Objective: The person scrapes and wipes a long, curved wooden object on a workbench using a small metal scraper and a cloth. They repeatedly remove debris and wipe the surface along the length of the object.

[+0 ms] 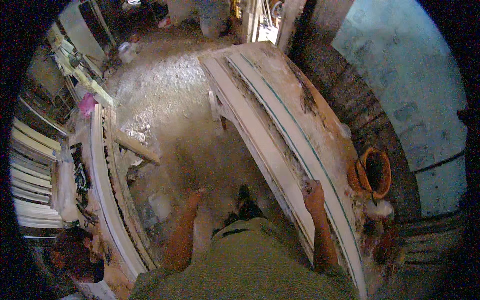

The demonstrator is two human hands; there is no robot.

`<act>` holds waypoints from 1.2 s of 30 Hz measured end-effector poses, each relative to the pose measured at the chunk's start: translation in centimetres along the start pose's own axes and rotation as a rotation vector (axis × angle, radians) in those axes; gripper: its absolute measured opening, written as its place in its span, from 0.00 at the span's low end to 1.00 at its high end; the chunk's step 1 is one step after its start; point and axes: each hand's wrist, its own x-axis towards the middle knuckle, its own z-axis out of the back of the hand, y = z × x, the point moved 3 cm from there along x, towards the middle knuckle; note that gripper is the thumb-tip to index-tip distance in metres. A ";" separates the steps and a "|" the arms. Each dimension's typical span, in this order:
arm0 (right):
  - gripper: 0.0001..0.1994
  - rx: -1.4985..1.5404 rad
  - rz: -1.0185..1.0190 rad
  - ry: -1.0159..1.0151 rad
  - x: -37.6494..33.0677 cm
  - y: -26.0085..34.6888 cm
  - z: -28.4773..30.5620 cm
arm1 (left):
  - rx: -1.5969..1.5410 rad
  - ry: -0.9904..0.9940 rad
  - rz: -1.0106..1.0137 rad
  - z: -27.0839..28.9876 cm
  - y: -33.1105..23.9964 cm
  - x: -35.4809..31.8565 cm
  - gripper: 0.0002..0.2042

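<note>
Looking down from my head camera, my right hand [314,192] rests on the long white plaster moulding strip [280,135] that lies along the dusty, plaster-caked workbench [320,125] to my right. My fingers curl down over the strip's surface near its close end, pressing on it; whether they clamp around an edge or only bear on top I cannot tell. The strip runs away from my hand up and to the left, bending with the lens, with a thin dark line along its length just beside my knuckles.

My left hand [196,194] hangs free over the grey, gritty floor [165,95], well apart from the bench and touching nothing; it is too blurred to say whether the fingers are loose or closed.

Just right of my right hand, an orange round bucket [374,172] sits at the bench's far side, with a white lump of plaster [378,209] below it. On my left a second long white moulded strip [102,170] lies on another bench, and beyond it stands a stack of pale moulded lengths [31,175]. Another person's dark-haired head [75,252] shows at the lower left.
</note>
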 end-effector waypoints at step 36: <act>0.16 0.050 0.336 0.318 66.7 22.7 -33.1 | 1.166 0.594 0.065 8.2 -34.0 45.5 0.24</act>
